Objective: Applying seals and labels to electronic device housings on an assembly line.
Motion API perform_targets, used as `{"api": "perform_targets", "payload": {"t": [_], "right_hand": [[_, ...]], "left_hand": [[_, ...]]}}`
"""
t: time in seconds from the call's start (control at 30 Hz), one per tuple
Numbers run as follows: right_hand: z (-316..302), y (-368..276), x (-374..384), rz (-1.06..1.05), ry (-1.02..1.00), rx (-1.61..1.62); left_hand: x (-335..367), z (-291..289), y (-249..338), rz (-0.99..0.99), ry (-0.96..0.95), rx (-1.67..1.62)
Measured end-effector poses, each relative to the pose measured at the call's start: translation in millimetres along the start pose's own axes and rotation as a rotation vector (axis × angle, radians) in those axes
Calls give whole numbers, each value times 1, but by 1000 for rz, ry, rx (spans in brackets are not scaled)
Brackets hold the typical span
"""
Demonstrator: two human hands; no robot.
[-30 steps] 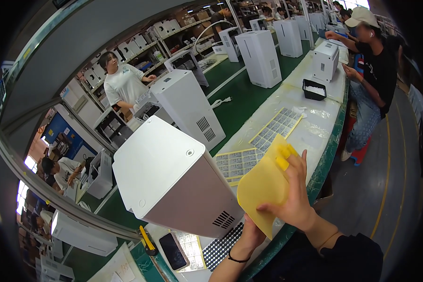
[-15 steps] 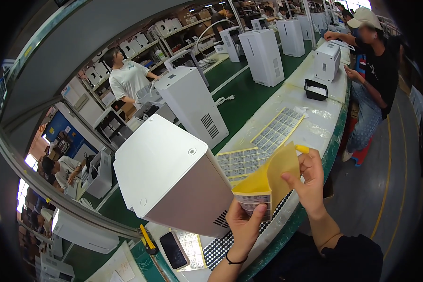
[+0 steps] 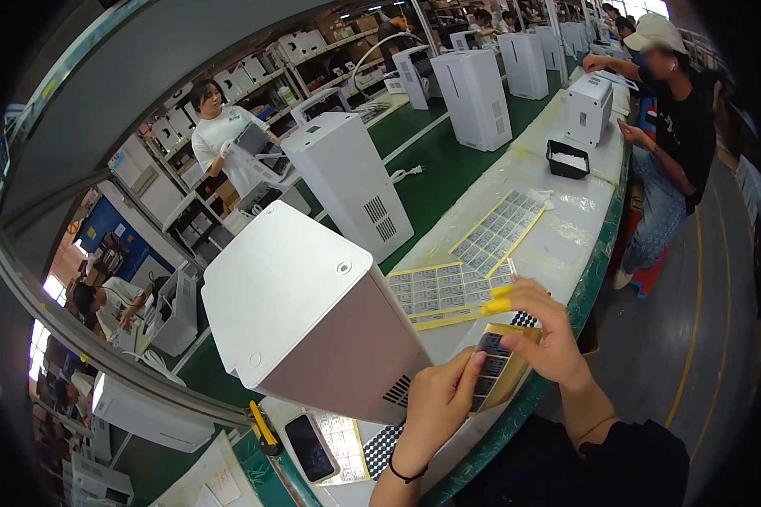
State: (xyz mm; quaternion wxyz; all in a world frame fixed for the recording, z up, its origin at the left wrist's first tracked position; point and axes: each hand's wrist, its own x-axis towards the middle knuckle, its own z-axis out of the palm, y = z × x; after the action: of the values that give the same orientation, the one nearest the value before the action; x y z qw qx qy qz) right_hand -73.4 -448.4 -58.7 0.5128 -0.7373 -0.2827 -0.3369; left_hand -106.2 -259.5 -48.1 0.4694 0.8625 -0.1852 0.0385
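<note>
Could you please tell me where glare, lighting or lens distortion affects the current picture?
Head view: the fisheye lens bends the green table edge, and the picture's corners fall to black; head view: white glints show on the pale tabletop, and the windows at upper right look blown out; head view: the held label sheet looks darker than the loose label sheets beyond it.

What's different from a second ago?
The label sheet moved down, toward the person, and turned from its yellow back to its printed face. The left hand still holds it; the right hand is at it. The white machine and phone stayed put.
</note>
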Motion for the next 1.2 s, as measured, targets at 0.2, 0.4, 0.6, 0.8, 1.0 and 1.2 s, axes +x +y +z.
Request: {"api": "perform_targets", "payload": {"t": [0.2,0.4,0.6,0.8,1.0,1.2], "right_hand": [[1,8,-8,300,-263,294],[-1,7,-10,334,-110,393],[0,12,-13,405,3,522],[-6,13,-11,449,159,617],[-7,17,-11,407,180,634],[-11,23,-12,457,202,712]], "left_hand": [[2,5,-3,3,-26,-23],[4,0,6,-60,-140,-120],[2,2,-9,-42,-158,-247],[7,7,-2,16,-41,-268],[9,15,-12,-10,-42,-400],[12,14,-16,65,-144,-489]]}}
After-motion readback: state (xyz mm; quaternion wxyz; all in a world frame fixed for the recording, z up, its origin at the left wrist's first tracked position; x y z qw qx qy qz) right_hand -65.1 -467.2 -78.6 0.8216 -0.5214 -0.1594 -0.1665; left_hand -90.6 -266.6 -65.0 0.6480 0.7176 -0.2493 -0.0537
